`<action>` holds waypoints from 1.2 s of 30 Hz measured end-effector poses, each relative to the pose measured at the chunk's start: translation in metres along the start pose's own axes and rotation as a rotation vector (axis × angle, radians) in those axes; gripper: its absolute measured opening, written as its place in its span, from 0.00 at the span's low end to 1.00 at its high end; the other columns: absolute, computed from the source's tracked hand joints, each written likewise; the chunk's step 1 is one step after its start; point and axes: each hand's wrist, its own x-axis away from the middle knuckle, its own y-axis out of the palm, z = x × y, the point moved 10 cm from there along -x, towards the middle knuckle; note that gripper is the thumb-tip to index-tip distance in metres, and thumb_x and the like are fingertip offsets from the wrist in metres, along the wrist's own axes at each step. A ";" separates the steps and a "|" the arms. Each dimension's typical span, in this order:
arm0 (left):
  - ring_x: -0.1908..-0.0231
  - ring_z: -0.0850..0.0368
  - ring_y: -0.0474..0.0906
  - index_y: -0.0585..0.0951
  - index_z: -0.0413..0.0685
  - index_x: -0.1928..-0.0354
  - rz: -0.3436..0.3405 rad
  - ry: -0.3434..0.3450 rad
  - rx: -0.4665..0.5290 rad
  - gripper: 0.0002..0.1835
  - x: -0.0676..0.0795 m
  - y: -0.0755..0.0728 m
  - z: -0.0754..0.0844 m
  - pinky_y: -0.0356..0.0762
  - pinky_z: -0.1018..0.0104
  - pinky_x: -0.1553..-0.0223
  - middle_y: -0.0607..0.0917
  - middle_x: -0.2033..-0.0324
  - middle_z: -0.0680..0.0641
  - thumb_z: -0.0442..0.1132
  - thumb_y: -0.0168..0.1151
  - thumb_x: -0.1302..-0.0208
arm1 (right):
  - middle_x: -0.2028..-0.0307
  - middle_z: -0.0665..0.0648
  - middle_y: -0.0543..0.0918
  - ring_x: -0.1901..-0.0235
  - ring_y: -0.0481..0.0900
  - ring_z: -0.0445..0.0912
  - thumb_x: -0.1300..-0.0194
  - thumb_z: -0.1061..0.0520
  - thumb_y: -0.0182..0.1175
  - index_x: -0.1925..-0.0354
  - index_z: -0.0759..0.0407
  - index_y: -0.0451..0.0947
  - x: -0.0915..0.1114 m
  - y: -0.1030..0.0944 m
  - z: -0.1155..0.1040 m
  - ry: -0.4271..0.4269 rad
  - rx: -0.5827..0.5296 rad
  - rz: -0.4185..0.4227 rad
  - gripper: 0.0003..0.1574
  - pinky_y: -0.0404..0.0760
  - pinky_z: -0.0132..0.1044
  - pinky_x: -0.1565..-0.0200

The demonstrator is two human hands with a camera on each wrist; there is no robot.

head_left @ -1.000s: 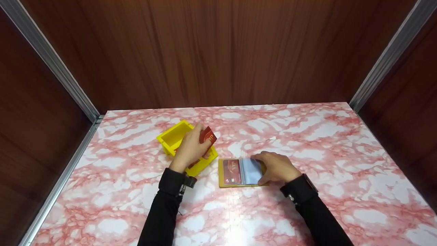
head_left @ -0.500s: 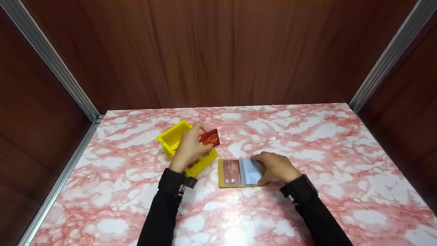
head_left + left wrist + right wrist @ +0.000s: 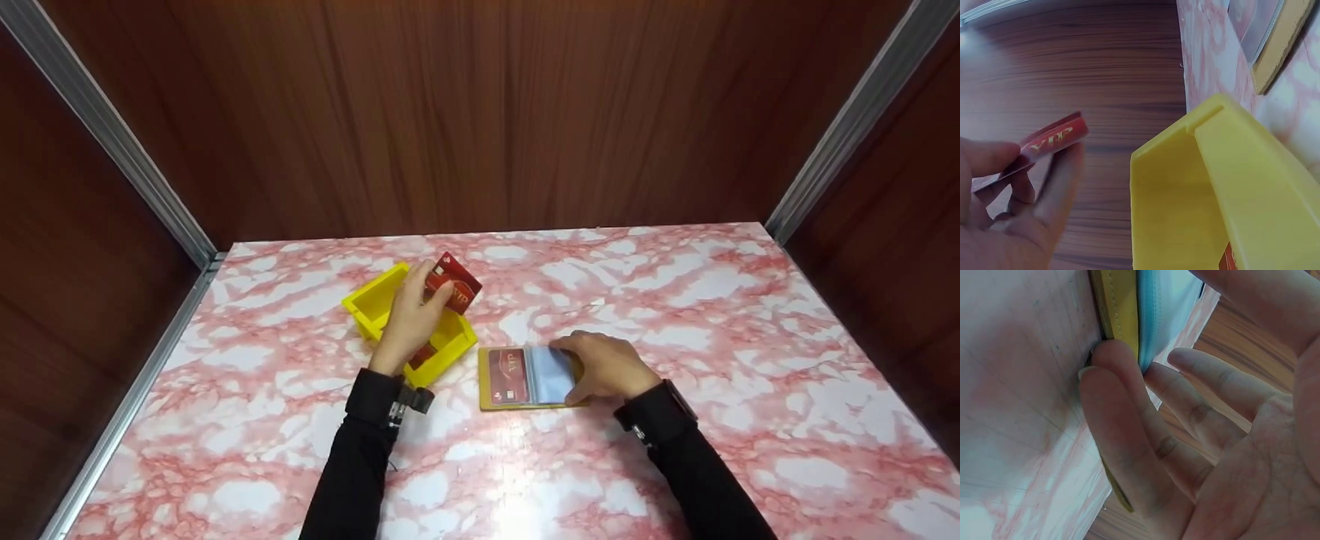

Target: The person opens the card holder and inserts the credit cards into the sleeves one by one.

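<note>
My left hand (image 3: 409,319) pinches a red VIP card (image 3: 459,279) between thumb and fingers, raised over the far side of a yellow box (image 3: 442,363). Gold lettering on this card (image 3: 1055,140) shows in the left wrist view too. Inside the box another red card (image 3: 421,355) is partly visible. To the right, a yellow card holder (image 3: 485,379) lies spread on the table, with a red VIP card (image 3: 508,376) in its left clear sleeve. My right hand (image 3: 611,366) grips the holder's right end, over a bluish sleeve (image 3: 553,376) with no card showing; fingertips reach its edge (image 3: 1120,320).
The pink-and-white marbled table (image 3: 720,405) extends around the box and holder. Brown wood-grain panels (image 3: 480,120) stand behind and on both sides, with metal posts (image 3: 847,120) at the corners.
The card in my left hand has turned and risen, its chip end now pointing up and away. My left hand has shifted slightly farther back. My right hand stays on the card holder.
</note>
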 end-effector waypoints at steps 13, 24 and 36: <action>0.67 0.55 0.82 0.75 0.41 0.46 -0.026 -0.084 0.010 0.20 0.004 0.006 -0.009 0.82 0.69 0.62 0.88 0.60 0.44 0.38 0.72 0.34 | 0.43 0.58 0.84 0.56 0.80 0.51 0.60 0.51 0.86 0.32 0.53 0.78 -0.001 0.001 0.001 0.024 -0.003 -0.018 0.55 0.79 0.52 0.53; 0.73 0.54 0.80 0.77 0.39 0.55 -0.181 -0.196 0.011 0.14 0.012 0.036 -0.021 0.85 0.62 0.68 0.84 0.68 0.46 0.33 0.73 0.36 | 0.44 0.59 0.85 0.55 0.81 0.52 0.61 0.52 0.87 0.34 0.55 0.79 -0.001 0.000 0.002 0.012 -0.003 -0.008 0.54 0.80 0.55 0.51; 0.75 0.57 0.78 0.72 0.40 0.55 -0.322 -0.213 -0.081 0.16 0.029 0.088 -0.029 0.88 0.54 0.67 0.72 0.66 0.49 0.33 0.71 0.34 | 0.45 0.58 0.86 0.53 0.82 0.52 0.62 0.52 0.87 0.36 0.56 0.81 -0.002 0.001 0.002 0.026 0.012 -0.006 0.52 0.80 0.55 0.49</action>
